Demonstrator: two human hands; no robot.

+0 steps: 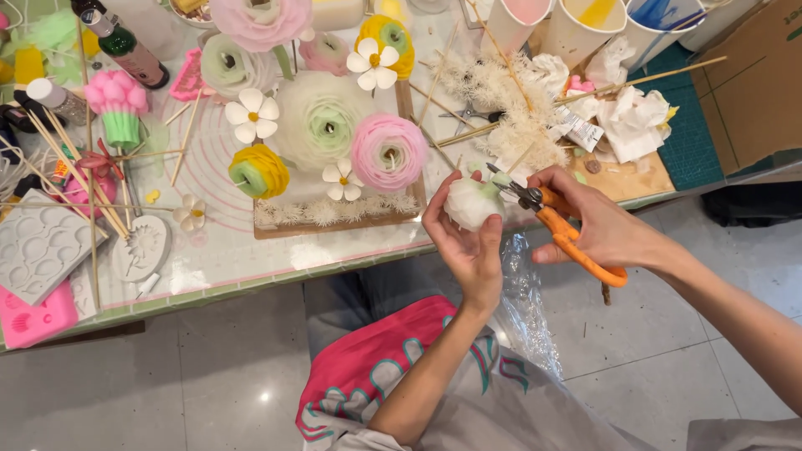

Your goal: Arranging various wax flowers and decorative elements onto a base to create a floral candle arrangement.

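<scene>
Head view: the left hand (469,242) cups a white bud (470,203) just past the table (251,271) edge, fingers curled around it. The right hand (597,225) grips orange scissors (561,230), fingers closed around the handles, blades touching the greenish tip on the bud's right side. Looks like the trimming step to me (the blade gap is too small to tell). A clean snip would call for holding the bud steady and keeping the thumb clear. Finished paper flowers (334,125) sit on a wooden board (334,227) nearby, and clear plastic wrap (530,309) hangs below the hands.
</scene>
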